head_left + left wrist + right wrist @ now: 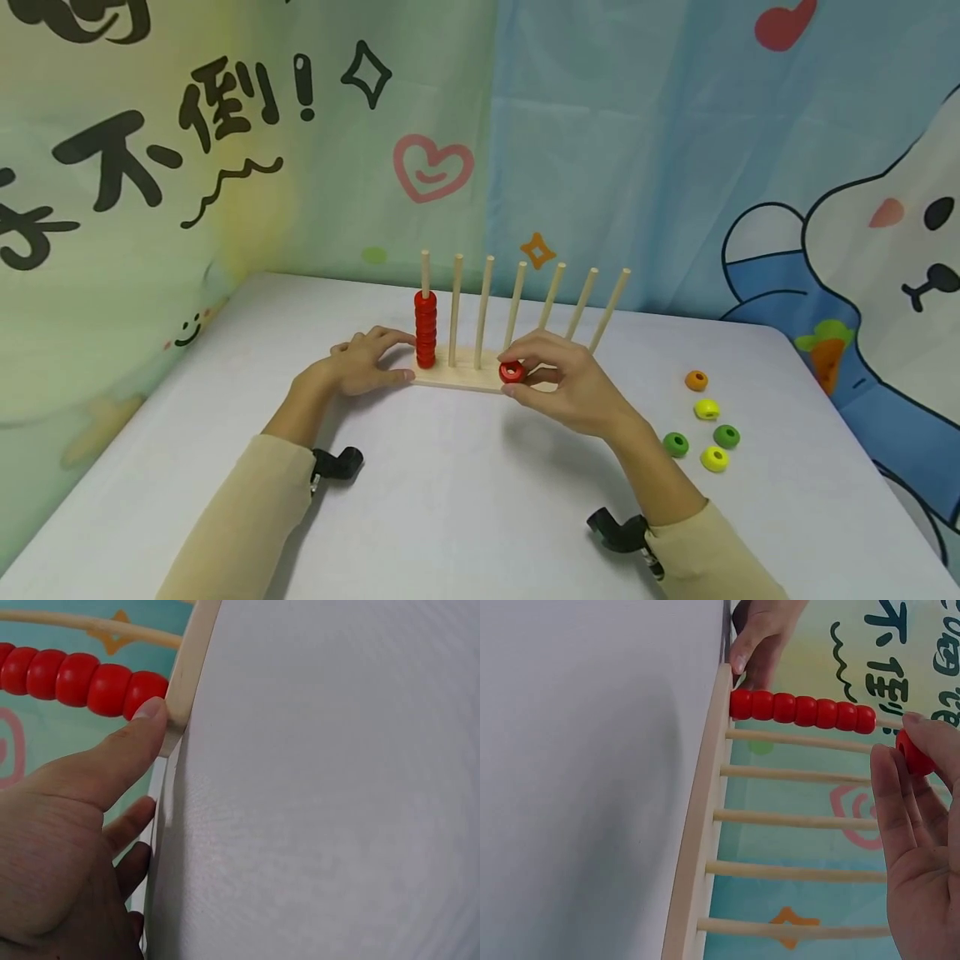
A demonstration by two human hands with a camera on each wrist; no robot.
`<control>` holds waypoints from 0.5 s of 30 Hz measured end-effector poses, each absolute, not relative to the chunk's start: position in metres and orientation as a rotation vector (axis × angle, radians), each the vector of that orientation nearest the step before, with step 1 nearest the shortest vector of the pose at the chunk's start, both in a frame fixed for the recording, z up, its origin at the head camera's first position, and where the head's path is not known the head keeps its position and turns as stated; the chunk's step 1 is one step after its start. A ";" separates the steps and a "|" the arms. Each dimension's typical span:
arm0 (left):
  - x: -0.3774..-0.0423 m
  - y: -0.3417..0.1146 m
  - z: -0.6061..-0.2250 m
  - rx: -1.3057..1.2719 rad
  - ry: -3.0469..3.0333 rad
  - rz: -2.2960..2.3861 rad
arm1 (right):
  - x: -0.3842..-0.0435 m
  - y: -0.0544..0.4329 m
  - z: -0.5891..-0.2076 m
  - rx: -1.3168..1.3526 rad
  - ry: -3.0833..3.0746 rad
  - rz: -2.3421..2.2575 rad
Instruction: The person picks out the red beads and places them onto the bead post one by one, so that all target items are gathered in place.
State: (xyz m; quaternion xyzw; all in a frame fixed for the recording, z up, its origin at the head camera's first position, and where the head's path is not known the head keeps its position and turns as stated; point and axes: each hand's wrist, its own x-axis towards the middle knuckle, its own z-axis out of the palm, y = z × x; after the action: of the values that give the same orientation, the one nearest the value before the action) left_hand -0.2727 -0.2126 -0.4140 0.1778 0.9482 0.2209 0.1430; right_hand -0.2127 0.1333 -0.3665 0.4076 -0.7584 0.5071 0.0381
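Note:
A wooden peg stand (457,384) with several upright rods stands on the table, its leftmost rod carrying a stack of red beads (425,331). At the stand's left end, my left hand (363,362) grips the base, thumb at the front corner and index finger reaching behind near the stack. In the left wrist view, the thumb (139,742) lies against the base beside the lowest bead. My right hand (566,379) pinches a loose red bead (512,372) between thumb and fingers, in front of the middle rods. The right wrist view shows this held bead (915,754) off the rods.
To the right on the white table (465,500) lie an orange bead (697,381), two yellow beads (707,409) and two green beads (727,437). A printed cloth (600,125) hangs behind the table. Each wrist wears a black camera mount (618,531).

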 end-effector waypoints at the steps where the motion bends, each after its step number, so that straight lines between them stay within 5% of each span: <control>1: -0.272 -0.213 -0.413 0.510 2.734 0.642 | -0.214 0.132 -0.366 1.249 -2.322 1.549; 15: -0.274 -0.215 -0.414 0.513 2.727 0.650 | -0.227 0.110 -0.361 1.217 -2.255 1.597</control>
State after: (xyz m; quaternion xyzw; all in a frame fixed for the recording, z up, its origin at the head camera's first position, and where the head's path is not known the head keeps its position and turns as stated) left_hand -0.2737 -0.2148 -0.4142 0.1782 0.9467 0.2256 0.1451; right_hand -0.2270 0.1097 -0.3609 0.4022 -0.7454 0.5280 0.0613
